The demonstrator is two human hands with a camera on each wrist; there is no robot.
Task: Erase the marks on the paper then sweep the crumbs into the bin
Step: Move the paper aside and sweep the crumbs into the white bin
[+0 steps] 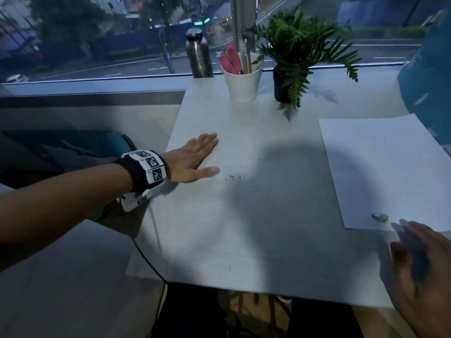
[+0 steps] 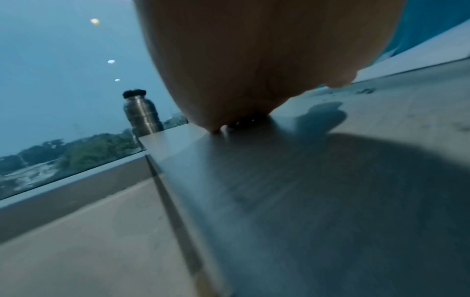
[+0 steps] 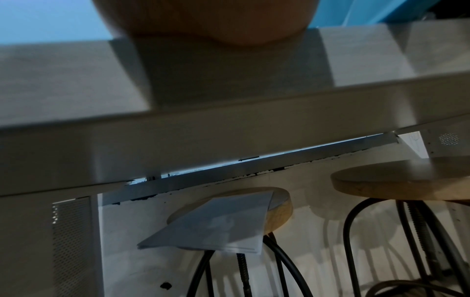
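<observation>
My left hand (image 1: 195, 157) lies flat on the white table (image 1: 244, 228) near its left edge, fingers straight and together, thumb spread. Dark eraser crumbs (image 1: 234, 175) are scattered just right of the thumb tip; the left wrist view shows the crumbs (image 2: 366, 91) beyond the palm (image 2: 241, 60). A white sheet of paper (image 1: 390, 172) lies at the right side of the table, with a small grey eraser (image 1: 380, 216) on its near corner. My right hand (image 1: 419, 272) hovers open at the table's near right corner, fingers spread, holding nothing. No bin is in view.
At the back by the window stand a steel bottle (image 1: 199, 54), a white cup (image 1: 242, 79) with pencils, and a potted fern (image 1: 295, 57). A cable (image 1: 151, 252) hangs off the table's left edge. Under the table are wooden stools (image 3: 254, 203), one carrying papers.
</observation>
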